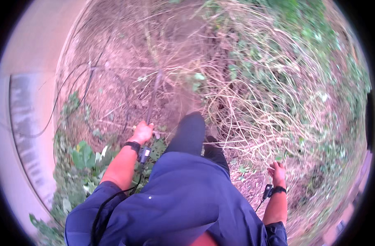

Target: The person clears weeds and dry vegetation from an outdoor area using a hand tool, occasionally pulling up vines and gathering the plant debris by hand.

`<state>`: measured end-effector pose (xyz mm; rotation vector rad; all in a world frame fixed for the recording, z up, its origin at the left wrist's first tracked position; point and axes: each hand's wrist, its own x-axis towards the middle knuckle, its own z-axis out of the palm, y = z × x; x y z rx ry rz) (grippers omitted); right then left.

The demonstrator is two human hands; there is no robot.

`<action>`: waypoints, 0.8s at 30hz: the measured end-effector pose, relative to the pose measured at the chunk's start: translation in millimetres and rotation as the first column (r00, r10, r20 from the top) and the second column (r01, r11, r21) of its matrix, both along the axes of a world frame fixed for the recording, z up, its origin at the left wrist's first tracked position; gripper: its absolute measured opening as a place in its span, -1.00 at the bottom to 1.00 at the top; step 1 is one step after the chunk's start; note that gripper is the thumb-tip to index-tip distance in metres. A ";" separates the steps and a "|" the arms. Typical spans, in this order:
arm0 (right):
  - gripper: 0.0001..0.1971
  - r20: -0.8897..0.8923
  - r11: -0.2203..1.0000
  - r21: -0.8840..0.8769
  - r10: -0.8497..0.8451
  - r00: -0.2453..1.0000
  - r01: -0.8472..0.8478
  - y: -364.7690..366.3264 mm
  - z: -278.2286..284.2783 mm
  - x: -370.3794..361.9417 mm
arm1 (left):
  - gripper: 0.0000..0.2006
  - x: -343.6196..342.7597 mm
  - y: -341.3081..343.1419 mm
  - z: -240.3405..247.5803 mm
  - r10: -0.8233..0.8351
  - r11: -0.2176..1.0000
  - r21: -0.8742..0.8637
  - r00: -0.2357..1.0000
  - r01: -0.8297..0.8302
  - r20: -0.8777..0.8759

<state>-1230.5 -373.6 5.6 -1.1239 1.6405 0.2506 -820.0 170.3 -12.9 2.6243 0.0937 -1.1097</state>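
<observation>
My left hand (142,133) is closed round the lower end of a long thin dark pole (154,93). The pole slants forward and slightly right, and its far end is lost among dry stems, so I cannot make out what kind of tool it is. Out to the right, my right hand (278,170) hangs with its fingers loosely bent and apart. I see nothing held in it. It hovers beside a tangle of pale dry vines (257,110). Each wrist wears a dark band, with a small cabled device (145,154) by the left one.
A pale wall (35,53) with a grey stained panel (25,127) runs along the left. Thin dark cables (91,67) loop over the ground near it. Broad green leaves (84,156) grow at my left. My dark-trousered leg (190,129) reaches forward onto littered soil; more greenery (306,20) stands far right.
</observation>
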 end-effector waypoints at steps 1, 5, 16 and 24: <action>-0.59 -0.013 0.995 -0.026 -0.100 0.995 0.100 8.9 19.9 -36.2 | -0.59 7.8 -2.6 0.9 0.053 0.999 0.012 0.999 -0.053 0.004; -0.54 -0.053 0.936 -0.106 -0.343 0.938 0.336 76.5 66.5 -124.8 | -0.59 38.6 -24.5 30.1 0.059 0.995 0.095 0.983 -0.043 -0.173; -0.57 0.126 0.898 0.032 -0.439 0.890 0.438 232.2 75.7 -79.6 | -0.64 87.5 4.8 14.4 0.197 0.980 0.078 0.908 -0.181 -0.369; -0.57 0.205 0.904 -0.040 -0.410 0.889 0.426 257.4 42.1 -173.9 | -0.67 52.8 -17.3 23.6 0.117 0.993 0.043 0.945 -0.109 -0.306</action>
